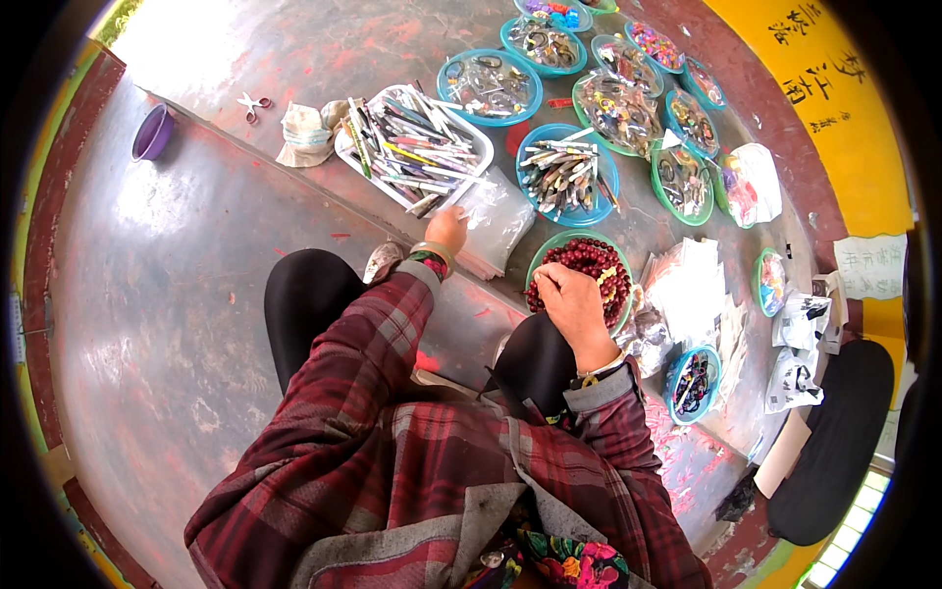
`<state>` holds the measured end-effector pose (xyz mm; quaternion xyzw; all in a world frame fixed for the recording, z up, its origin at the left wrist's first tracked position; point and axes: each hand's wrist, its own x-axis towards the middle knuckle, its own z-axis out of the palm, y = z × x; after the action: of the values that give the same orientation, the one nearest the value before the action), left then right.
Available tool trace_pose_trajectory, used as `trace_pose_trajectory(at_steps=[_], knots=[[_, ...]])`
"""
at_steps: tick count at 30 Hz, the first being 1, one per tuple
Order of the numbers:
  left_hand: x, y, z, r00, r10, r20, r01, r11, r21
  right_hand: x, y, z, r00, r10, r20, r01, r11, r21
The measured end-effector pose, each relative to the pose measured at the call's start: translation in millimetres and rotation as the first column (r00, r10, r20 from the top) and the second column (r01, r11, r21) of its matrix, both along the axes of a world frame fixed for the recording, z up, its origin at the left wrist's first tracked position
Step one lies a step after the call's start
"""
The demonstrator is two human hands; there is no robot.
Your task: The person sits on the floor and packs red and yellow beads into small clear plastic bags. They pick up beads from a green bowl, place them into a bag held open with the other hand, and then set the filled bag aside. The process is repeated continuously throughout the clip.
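Observation:
My left hand [447,231] is closed at the near edge of a stack of clear plastic bags [502,224], its fingertips pinching the bag edge. Just beyond it stands a white tray [488,147] heaped with pens [407,142]. Over a green bowl [535,257] of dark red bead strings [589,257], my right hand [579,306] is curled with thumb and fingers together. Whatever the right fingers hold is hidden or too small to name. Some yellow shows among the beads beside that hand.
A blue bowl [610,162] of more pens sits past the bags. Several basins of small goods, such as a teal one [535,98], crowd the far right. Scissors [252,106], a cloth pouch [306,135] and a purple bowl [152,133] lie left; a blue basket [675,393] stands right.

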<state>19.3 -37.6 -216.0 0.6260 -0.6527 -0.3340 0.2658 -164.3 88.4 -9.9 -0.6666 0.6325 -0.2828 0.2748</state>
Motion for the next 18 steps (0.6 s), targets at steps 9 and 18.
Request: trace_pose_trajectory(at_steps=[9, 18], knots=[[-10.5, 30.2, 42.2, 0.898, -0.086, 0.43, 0.282, 0.865, -0.415, -3.5, 2.1, -0.4, 1.0, 0.01, -0.009, -0.01, 1.0, -0.01], [-43.9, 58.6, 29.5, 0.811, -0.413, 0.415, 0.477, 0.877, -0.06, -4.6, 3.3, 2.8, 1.0, 0.023, 0.004, -0.023, 0.999, 0.024]])
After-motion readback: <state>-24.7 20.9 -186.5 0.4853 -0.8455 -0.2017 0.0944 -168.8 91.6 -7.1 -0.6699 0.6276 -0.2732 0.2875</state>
